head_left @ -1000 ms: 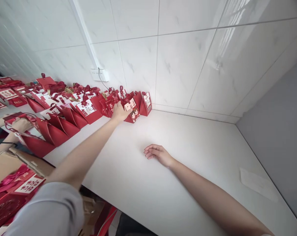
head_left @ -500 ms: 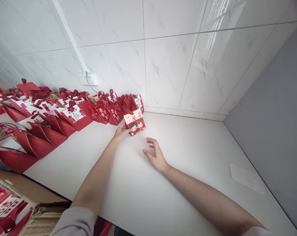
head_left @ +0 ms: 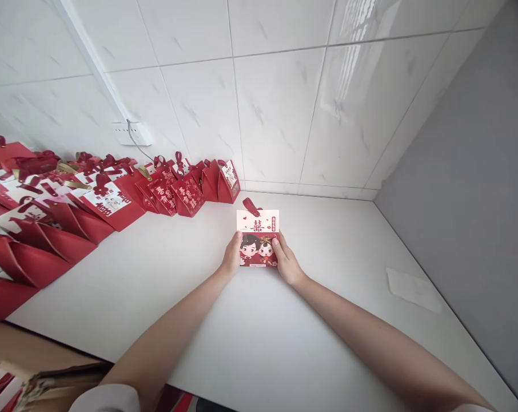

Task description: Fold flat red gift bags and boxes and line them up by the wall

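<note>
A red and white gift box (head_left: pixel 259 249) with two cartoon figures and a dark red ribbon loop on top stands upright over the white table (head_left: pixel 327 240), its printed front towards me. My left hand (head_left: pixel 232 254) grips its left side, thumb on the front edge. On the right side my right hand (head_left: pixel 287 260) holds it in the same way, thumb on the front. The other fingers of both hands are mostly hidden behind the box.
Rows of red gift boxes (head_left: pixel 188 194) with ribbons line the back left against the tiled wall. A cardboard box (head_left: pixel 48 349) is at the lower left. A pale flat patch (head_left: pixel 413 289) lies at the right. A socket (head_left: pixel 131 134) is on the wall.
The gift box has come away from the row, nearer to me and to the right, and is now level. My right hand has closed on it. The view has shifted right.
</note>
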`<state>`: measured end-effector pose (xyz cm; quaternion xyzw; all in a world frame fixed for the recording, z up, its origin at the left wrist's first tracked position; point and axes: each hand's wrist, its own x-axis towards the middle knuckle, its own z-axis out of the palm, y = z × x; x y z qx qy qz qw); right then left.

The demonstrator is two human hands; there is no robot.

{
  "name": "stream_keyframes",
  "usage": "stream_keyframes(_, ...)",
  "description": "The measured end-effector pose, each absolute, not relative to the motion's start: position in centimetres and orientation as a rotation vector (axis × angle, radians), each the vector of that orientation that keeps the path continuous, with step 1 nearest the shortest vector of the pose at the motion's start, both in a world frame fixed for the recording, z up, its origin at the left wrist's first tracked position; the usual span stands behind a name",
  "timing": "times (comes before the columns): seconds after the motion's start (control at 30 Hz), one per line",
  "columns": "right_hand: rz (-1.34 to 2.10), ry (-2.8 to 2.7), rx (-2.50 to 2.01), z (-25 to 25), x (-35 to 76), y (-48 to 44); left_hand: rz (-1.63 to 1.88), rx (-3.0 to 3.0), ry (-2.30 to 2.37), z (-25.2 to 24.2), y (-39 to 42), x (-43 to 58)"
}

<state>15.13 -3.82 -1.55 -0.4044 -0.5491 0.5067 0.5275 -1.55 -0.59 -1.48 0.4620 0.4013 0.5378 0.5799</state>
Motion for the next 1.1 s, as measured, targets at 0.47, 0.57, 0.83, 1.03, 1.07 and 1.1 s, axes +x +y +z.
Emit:
stream_keyframes(0.47,1.149,-1.459,-0.964,-1.7,17.0,-2.6,1.229,1.244,0.997,-1.0,-0.7,-1.9)
stream_keyframes(0.57,1.116,-1.459,-0.953,-1.7,16.9,-2.5,1.209,1.280,1.031,-0.9,-0.5,-2.2)
stream_keyframes(0.83,1.097,-1.489,-0.958,-1.8,17.0,-2.4,1.187,1.332,1.071,-1.1,-0.3,-2.6)
stream_keyframes(1.03,1.117,-1.510,-0.989,-1.9,17.2,-2.3,1.178,1.301,1.045,-1.4,0.1,-2.7)
stream_keyframes(1.07,1.121,-1.515,-0.998,-1.8,17.3,-2.3,1.175,1.287,1.043,-1.5,0.1,-2.7)
stream_keyframes(1.1,1.123,-1.519,-1.008,-1.8,17.3,-2.3,1.170,1.277,1.040,-1.5,0.1,-2.7)
